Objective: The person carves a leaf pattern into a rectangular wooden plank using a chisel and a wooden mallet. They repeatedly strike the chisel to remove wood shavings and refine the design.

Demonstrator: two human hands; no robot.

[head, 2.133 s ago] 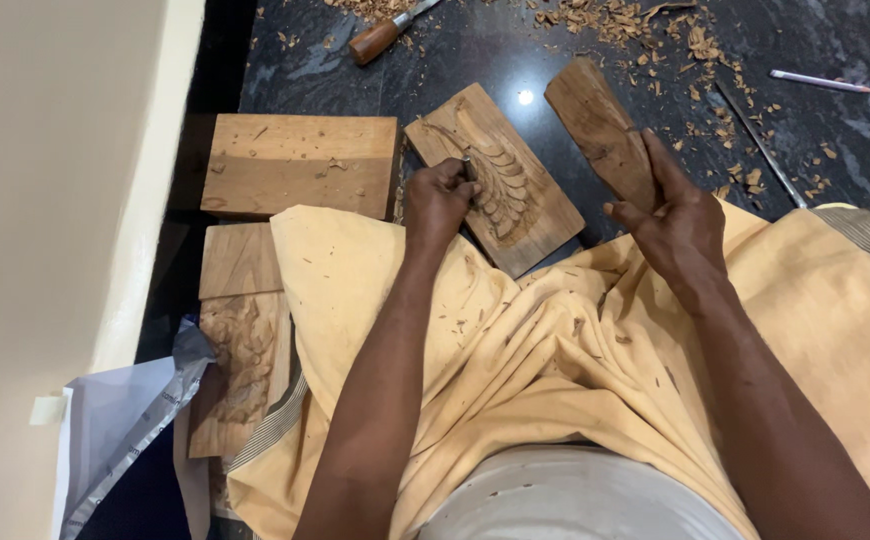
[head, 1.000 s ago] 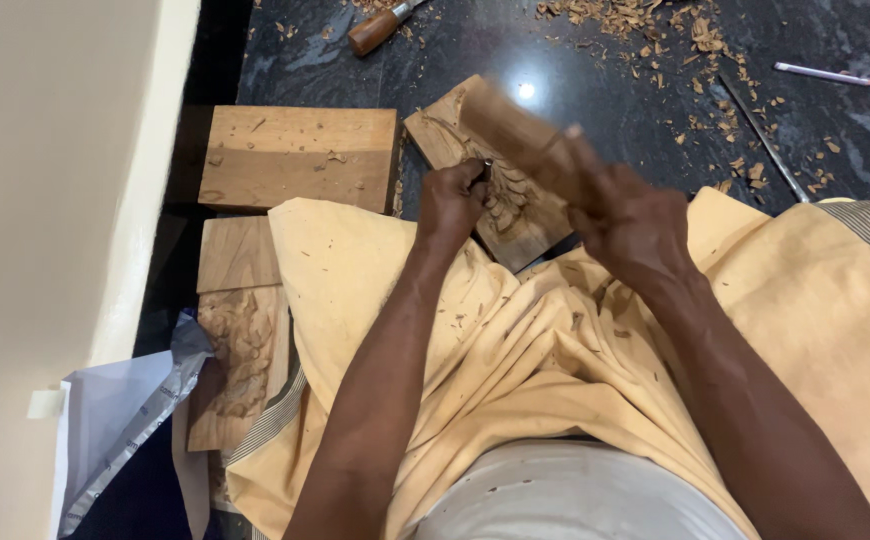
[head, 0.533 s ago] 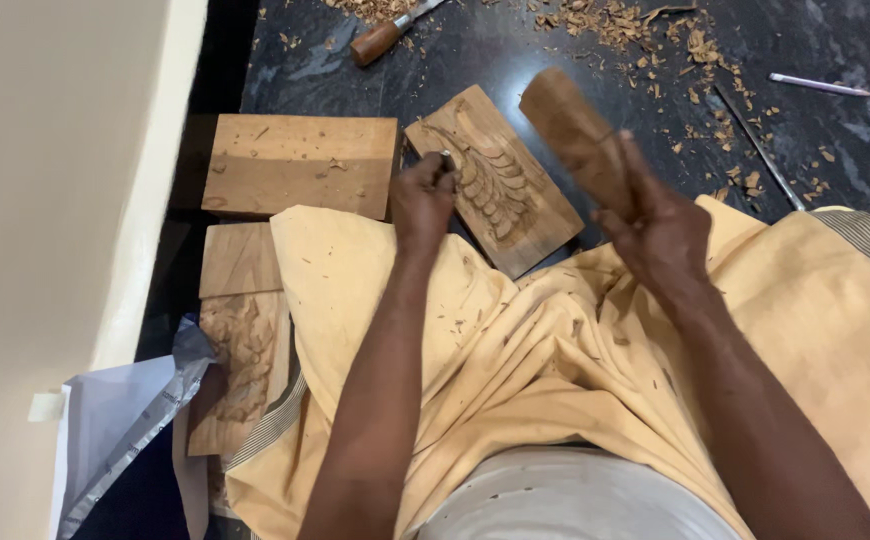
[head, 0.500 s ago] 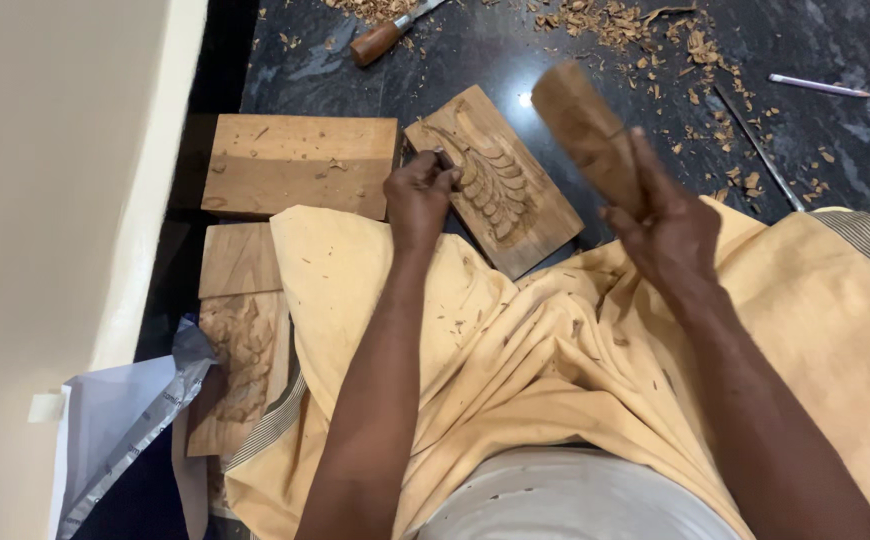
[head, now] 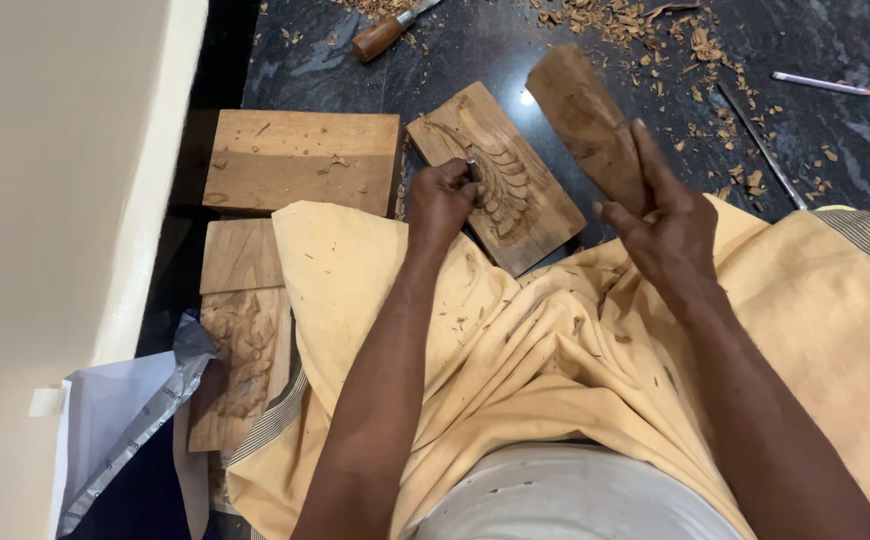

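Left hand (head: 442,198): forearm extended forward from the body, wrist straight, fingers curled into a closed fist, knuckles up. Right hand (head: 667,222): forearm angled forward and inward, wrist cocked upward, fingers and thumb wrapped in a firm closed grip, index finger extended upward. Both arms bare.

A second ago the right hand (head: 670,225) had swung the wooden mallet (head: 590,125) down onto the chisel over the carved panel (head: 515,190); now the mallet is raised again, clear of the left hand (head: 442,195).
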